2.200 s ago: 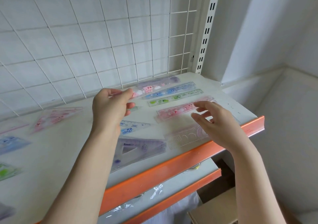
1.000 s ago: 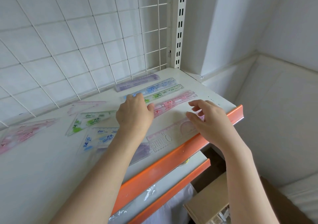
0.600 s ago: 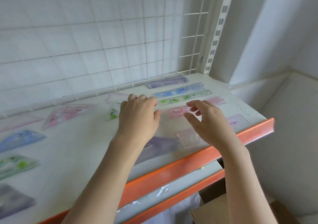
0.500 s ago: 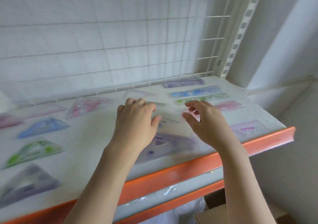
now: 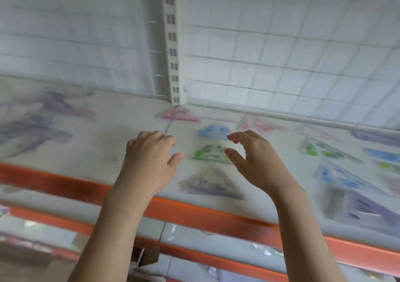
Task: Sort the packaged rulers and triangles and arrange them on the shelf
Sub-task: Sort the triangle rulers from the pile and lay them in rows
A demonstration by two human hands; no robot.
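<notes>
While motion blur softens the view, the left hand (image 5: 149, 162) and right hand (image 5: 255, 162) hover empty with loosely curled fingers above the white shelf (image 5: 108, 143), flanking green (image 5: 211, 153), blue (image 5: 213, 131) and purple (image 5: 211, 184) packaged triangles.

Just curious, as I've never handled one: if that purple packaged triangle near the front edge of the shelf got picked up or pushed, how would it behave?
The purple triangle lies flat and thin on the shelf, so it is probably light and would slide, not roll. Its clear wrapper looks smooth, so probably slippery. Lying so flat, its edge may be hard to lift.
</notes>
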